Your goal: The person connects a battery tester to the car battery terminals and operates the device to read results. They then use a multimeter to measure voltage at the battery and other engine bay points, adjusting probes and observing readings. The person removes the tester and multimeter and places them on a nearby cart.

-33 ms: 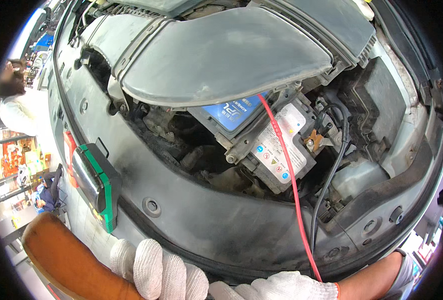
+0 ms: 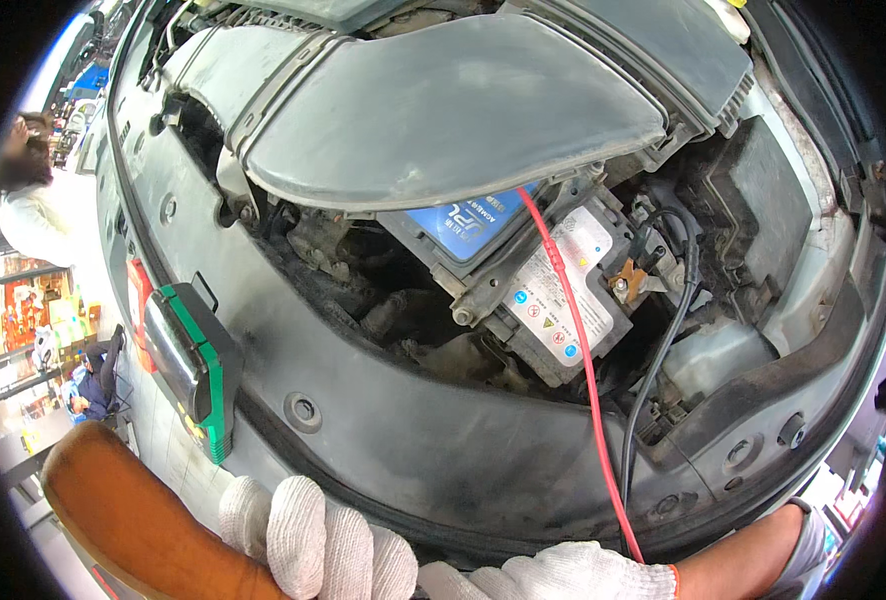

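Observation:
Both my hands wear white knit gloves at the lower edge. My left hand (image 2: pixel 313 545) has its fingers wrapped over the lower end of a long orange-brown, handle-like piece (image 2: pixel 143 510) with a rounded far end; its exact kind I cannot make out. Beside it, my right hand (image 2: pixel 573 575) is bent and partly cut off; what it holds is hidden. A red cable (image 2: pixel 588 375) and a black cable (image 2: pixel 653 375) run from the car battery (image 2: pixel 553 290) toward my right hand. The battery has a blue top label and a white warning label.
A black-and-green handheld device (image 2: pixel 188 355) leans on the left of the grey front panel (image 2: pixel 383 440), with a red piece behind it. A large grey air duct (image 2: pixel 443 100) overhangs the battery. Far left, a person in white (image 2: pixel 38 225) and a seated person (image 2: pixel 98 380) appear.
The orange-brown piece has shifted very slightly up and left. My hands, the cables and the device have hardly moved.

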Demonstrator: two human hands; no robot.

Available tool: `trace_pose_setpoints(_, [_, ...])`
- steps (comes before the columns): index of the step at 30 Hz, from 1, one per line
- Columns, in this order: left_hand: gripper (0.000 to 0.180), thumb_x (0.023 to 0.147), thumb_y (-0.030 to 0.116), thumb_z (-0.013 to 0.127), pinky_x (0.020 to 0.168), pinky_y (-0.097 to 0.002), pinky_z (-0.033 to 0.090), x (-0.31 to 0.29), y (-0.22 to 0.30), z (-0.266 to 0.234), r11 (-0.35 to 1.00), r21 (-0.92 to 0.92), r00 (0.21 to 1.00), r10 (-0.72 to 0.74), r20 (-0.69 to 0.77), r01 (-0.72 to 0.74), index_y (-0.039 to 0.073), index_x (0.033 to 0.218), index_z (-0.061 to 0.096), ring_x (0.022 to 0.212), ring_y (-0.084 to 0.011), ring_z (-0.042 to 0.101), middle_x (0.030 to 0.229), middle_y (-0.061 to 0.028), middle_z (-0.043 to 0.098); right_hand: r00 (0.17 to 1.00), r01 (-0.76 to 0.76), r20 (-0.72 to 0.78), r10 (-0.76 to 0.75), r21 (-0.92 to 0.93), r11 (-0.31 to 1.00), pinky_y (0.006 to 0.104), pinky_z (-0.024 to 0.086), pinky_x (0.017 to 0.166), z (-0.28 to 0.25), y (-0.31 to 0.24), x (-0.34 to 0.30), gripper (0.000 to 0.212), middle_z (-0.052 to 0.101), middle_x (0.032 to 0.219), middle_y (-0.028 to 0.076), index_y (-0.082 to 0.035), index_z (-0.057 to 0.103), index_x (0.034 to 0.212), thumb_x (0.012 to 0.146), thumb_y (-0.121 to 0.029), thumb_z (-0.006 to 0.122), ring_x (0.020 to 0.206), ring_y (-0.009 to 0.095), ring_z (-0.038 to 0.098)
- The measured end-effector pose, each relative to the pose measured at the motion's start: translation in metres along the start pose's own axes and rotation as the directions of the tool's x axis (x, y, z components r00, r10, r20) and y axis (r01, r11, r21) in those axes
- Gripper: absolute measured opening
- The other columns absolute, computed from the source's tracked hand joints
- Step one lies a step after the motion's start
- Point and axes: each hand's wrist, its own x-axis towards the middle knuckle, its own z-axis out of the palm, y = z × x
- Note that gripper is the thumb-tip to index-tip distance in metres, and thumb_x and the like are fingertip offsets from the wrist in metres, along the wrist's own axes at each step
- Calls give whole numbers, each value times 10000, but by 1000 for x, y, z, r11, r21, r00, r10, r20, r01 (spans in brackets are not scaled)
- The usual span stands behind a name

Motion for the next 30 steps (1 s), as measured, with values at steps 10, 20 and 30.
trace_pose_setpoints(10, [362,1164,355,345,758,-351,467,-12,7,-21,998,-55,997,35,69,-32,92,968,499,772,-212,559,885,-74,542,1000,28,-9,-29,-93,995,327,458,506,-1,-3,-3,502,640,800,30,39,662,1310,899,-247,622,583,175,585])
trace_pose_setpoints(20, [360,1163,367,334,780,-351,460,-2,13,-41,996,-83,990,26,142,-14,82,1005,488,793,-210,551,903,-83,535,995,29,-95,-36,-79,996,331,431,510,-2,-2,-4,546,622,793,29,48,664,1271,901,-352,619,586,174,562])
trace_pose_setpoints(30, [364,1163,379,323,801,-351,452,25,6,-47,996,-80,977,-10,213,27,73,1042,477,814,-208,542,920,-92,528,987,-8,-158,40,197,980,392,493,536,-25,-4,3,303,609,754,74,-17,664,1021,905,-296,654,607,244,620])
